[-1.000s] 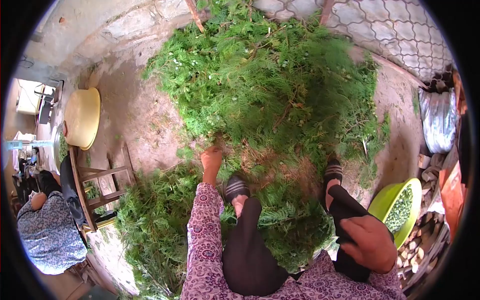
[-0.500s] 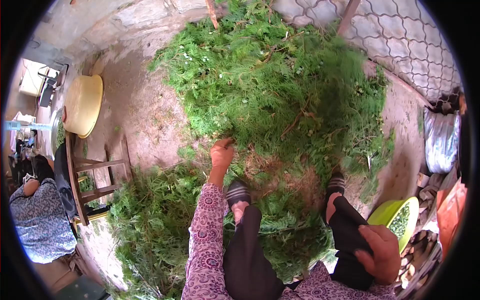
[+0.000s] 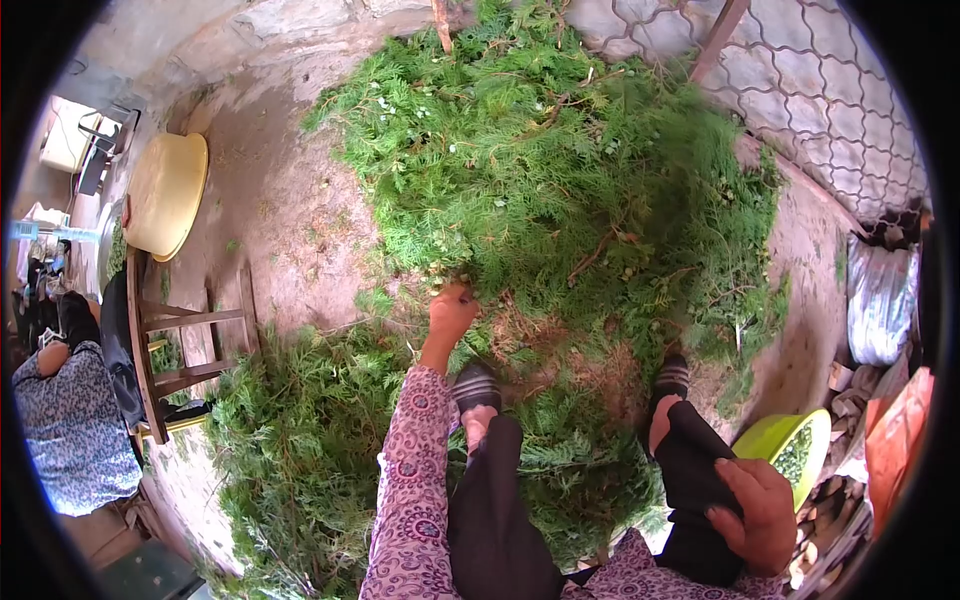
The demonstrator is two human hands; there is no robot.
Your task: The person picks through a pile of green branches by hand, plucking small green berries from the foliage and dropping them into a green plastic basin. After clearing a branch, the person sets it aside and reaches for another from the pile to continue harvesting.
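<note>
A big heap of green conifer branches, some with small pale cones, covers the ground before me. At its lower left edge my left hand is closed, the fingertips down among the sprigs; what they grip is too small to make out. My right hand is over my right knee, thumb and fingers apart, with nothing visible in it. More cut branches spread around my feet. Beside my right knee stands a lime-green basin with small green pieces in it.
A yellow tub and a wooden stool are on the left, near another seated person. Wire mesh leans at the upper right. A silvery plastic bundle and stacked firewood are on the right.
My left hand has shifted slightly right and down in view, still closed at the heap's edge. My right hand stays over the knee. The whole view has tilted a little.
</note>
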